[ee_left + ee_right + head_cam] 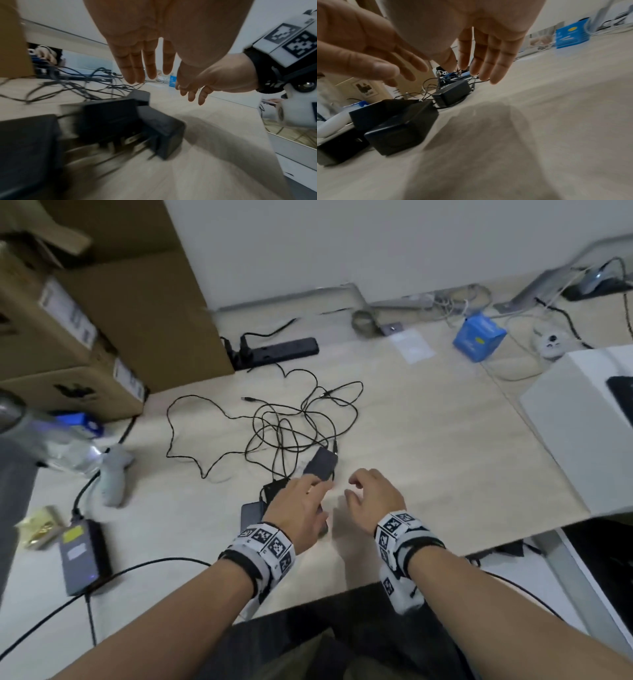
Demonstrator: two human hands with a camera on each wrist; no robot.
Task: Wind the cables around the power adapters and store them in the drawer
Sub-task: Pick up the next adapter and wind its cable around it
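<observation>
Three black power adapters lie close together on the pale desk [445, 457]: one [320, 463] further out, two [274, 489] [251, 513] partly under my left hand [301, 505]. Their thin black cables [284, 422] sprawl in a loose tangle behind them. In the left wrist view my left hand [137, 67] hovers with straight fingers over the adapters [109, 119], touching nothing. My right hand [368, 491] hangs just right of the adapters, fingers loosely bent and empty. The right wrist view shows its fingers [488, 60] above the far adapter [452, 93].
Cardboard boxes [68, 320] stand at the left, with a black power strip [274, 350] behind the tangle. A grey power brick [82, 556], a water bottle [51, 440] and a white controller [116, 474] lie left. A blue box [479, 337] and white unit [582, 422] sit right.
</observation>
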